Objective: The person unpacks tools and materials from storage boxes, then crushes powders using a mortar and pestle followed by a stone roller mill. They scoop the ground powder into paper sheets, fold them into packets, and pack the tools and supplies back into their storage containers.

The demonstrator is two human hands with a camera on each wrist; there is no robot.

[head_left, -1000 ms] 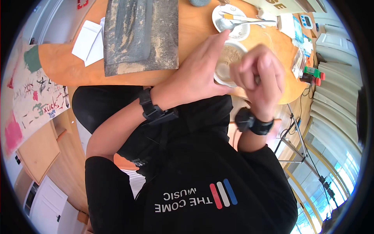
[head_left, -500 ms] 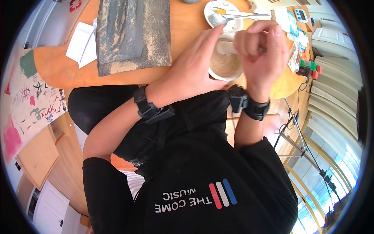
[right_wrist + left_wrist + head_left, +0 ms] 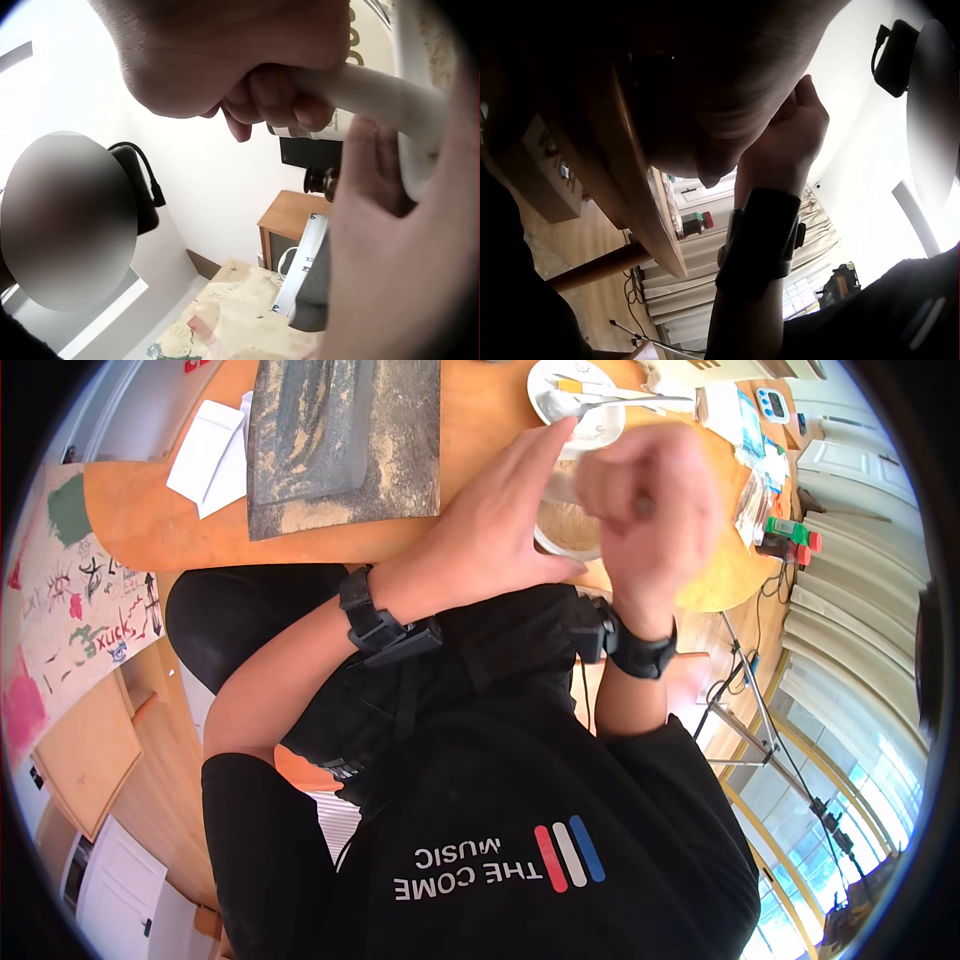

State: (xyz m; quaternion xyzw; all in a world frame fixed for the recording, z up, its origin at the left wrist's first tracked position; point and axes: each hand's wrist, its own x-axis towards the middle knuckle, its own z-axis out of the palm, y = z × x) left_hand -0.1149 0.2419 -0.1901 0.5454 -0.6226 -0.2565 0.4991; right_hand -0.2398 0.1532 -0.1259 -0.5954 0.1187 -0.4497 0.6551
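In the head view a white mortar point(image 3: 562, 548) with light brown powder point(image 3: 568, 526) inside stands near the table's front edge. My left hand point(image 3: 490, 530) holds it, thumb on the near side and fingers along the far side. Above the mortar my right hand point(image 3: 652, 510), blurred, grips a white pestle point(image 3: 375, 94) in a fist. From the right wrist view, the pestle's shaft slants out of the fist down into the mortar, between it and my left hand point(image 3: 397, 247). The pestle's lower end is hidden there.
Left of the hands lies a dark grey board point(image 3: 405, 460) dusted with sandy powder, beside white papers point(image 3: 208, 455). Behind the mortar is a white plate point(image 3: 541, 378) with a metal spoon point(image 3: 562, 404) on it. Green- and red-capped bottles point(image 3: 793, 532) stand at the table's right edge.
My right hand has circled with the pestle, from the mortar's near side to its far side. The left hand has kept its hold on the mortar. The head view has shifted slightly.
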